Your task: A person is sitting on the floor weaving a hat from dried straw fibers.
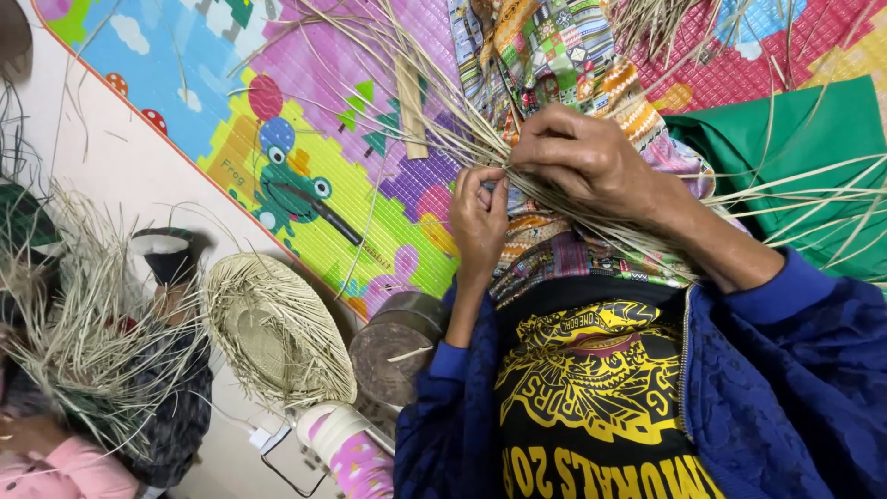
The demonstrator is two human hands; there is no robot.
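Observation:
My left hand [479, 220] pinches thin pale straw strands [443, 111] between thumb and fingers over my lap. Touching it on the right, my right hand [580, 159] is closed over the bunch where the strands cross. The long dry strands fan out from both hands, up left across the mat and right over a green cloth [795, 148]. Under the hands lies a patchwork patterned cloth [554, 55] on my legs. I wear a dark blue jacket over a black and yellow shirt.
A colourful play mat [314, 157] with a frog picture covers the floor. A partly woven straw hat [273, 333] lies at its edge beside a round wooden block [393, 346] and a pink patterned cylinder [346, 448]. Another person [83, 397] with loose straw sits at the left.

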